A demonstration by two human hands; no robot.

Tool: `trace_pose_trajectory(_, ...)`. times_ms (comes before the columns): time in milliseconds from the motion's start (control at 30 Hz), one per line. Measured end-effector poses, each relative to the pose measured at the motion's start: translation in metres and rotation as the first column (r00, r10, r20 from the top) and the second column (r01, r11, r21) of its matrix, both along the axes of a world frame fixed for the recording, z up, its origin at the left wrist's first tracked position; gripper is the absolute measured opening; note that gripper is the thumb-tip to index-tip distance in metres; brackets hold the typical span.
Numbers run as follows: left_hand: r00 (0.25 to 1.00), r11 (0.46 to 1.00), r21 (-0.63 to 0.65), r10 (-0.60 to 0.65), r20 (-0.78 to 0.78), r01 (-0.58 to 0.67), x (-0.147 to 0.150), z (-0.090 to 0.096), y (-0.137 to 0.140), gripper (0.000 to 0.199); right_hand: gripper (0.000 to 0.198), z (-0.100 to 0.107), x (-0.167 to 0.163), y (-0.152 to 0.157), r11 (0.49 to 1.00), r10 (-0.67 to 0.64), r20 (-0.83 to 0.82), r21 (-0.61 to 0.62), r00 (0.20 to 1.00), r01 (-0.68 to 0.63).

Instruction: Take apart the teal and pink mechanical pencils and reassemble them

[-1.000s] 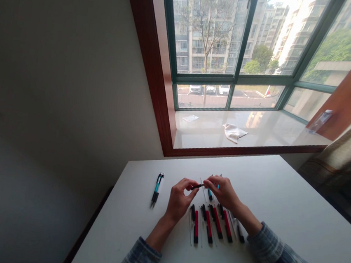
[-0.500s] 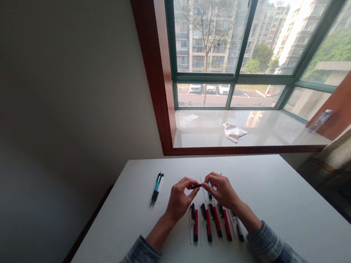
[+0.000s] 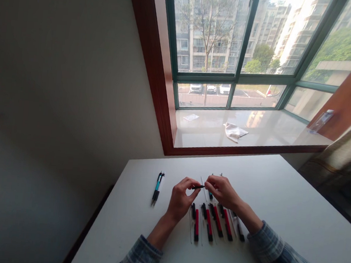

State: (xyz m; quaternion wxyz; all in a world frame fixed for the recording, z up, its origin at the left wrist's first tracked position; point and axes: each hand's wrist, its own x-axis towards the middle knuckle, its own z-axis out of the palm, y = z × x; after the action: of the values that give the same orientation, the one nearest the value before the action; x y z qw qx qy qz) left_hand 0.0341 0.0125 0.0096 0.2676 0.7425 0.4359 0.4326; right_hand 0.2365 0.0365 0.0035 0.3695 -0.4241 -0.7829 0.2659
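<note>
My left hand (image 3: 181,196) pinches a short black pen part (image 3: 197,187) between thumb and fingertips, above the table. Closed at the other end of that part is my right hand (image 3: 222,190), its thumb and forefinger pressed together at the thin tip; what exactly lies between them is too small to make out. Below the hands lie several red-and-black pen barrels (image 3: 196,225), with black pen pieces and thin refills (image 3: 202,229) between them. A blue-and-black pen piece (image 3: 210,195) and another thin refill (image 3: 204,188) are partly hidden behind my right hand.
Two blue-and-black pens (image 3: 157,187) lie side by side at the left of the white table (image 3: 116,225). Beyond it, the window sill holds a crumpled white cloth (image 3: 235,132), a paper piece (image 3: 191,117) and a clear bottle (image 3: 321,121).
My right hand has shifted slightly right, away from my left hand, and more of the black part's thin tip shows between them. My left hand has barely moved.
</note>
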Motion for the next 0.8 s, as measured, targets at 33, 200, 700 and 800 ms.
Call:
trace_pose_trajectory(33, 1.0, 1.0, 0.002, -0.005, -0.003, 0.005, 0.0, 0.0, 0.0, 0.009, 0.031, -0.001, 0.0, 0.0, 1.0, -0.014, 0.019, 0.001, 1.0, 0.014)
trace_pose_trajectory(200, 0.999, 1.0, -0.021, -0.017, 0.037, 0.018, 0.0, 0.0, 0.0, 0.01, 0.038, -0.004, -0.002, 0.0, 0.999, -0.031, 0.036, -0.025, 0.999, 0.032)
trace_pose_trajectory(700, 0.46, 0.807, -0.526, 0.372, 0.806, 0.269, 0.001, -0.003, 0.004, 0.037, 0.019, 0.003, 0.019, 0.007, 0.997, -0.082, 0.047, -0.007, 0.996, 0.082)
trace_pose_trajectory(800, 0.451, 0.809, -0.535, 0.394, 0.801, 0.244, -0.004, -0.002, 0.007, 0.042, 0.045, 0.004, 0.029, 0.009, 1.0, 0.021, 0.191, 0.0, 0.981, -0.021)
